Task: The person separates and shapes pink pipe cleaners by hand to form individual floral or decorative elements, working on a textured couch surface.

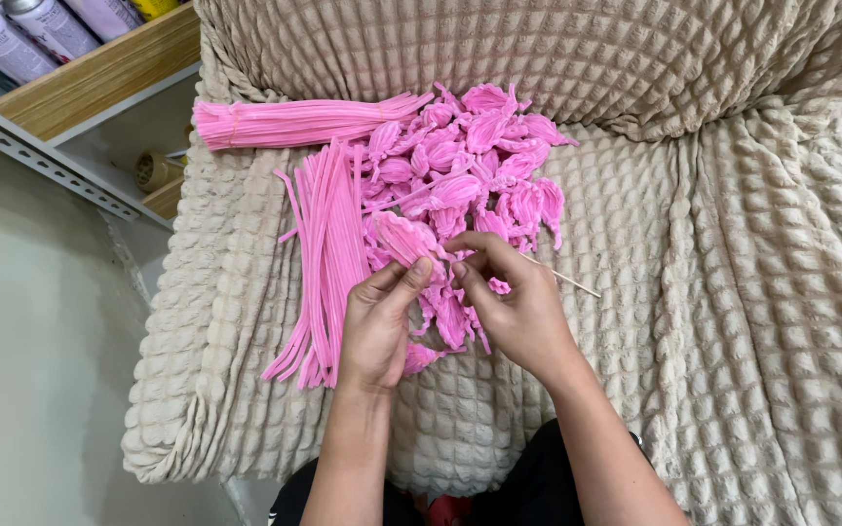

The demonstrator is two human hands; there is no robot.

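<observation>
— Nearest the camera, what do you see?

— Two bare forearms coming up from the bottom edge, over dark clothing. They meet at the middle above a beige quilted cover (733, 321) draped on a seat.

— And the hands?

— The left hand (379, 317) is curled, thumb and fingers pinched on a pink bud (403, 237) of folded pipe cleaner, held just above the cover. The right hand (511, 297) is curled too, its fingertips closed on a thin pale stick (567, 280) that pokes out to the right past the knuckles. The two hands touch at the fingertips, right beside the bud.

— Does the stick go into the bud?

— I cannot tell; the fingers hide that end.

— What lies around them?

— Under and just beyond the hands, a heap of finished buds (470, 156), all the same pink, spreading up toward the seat back. A few lie below the right hand as well. Left of the left hand is a loose sheaf of straight pipe cleaners (322, 244), running from near the wrist up and away. Farther still, a tighter bundle (285, 124) lies crosswise, its right end touching the heap.

— Anything past the seat?

— At the far left, a wooden shelf (99, 78) on a metal bracket, with some spray cans (21, 29) standing at the top corner. Below the shelf sits a small roll of twine (155, 170). A plain grey floor (31, 370) fills the left side.
</observation>
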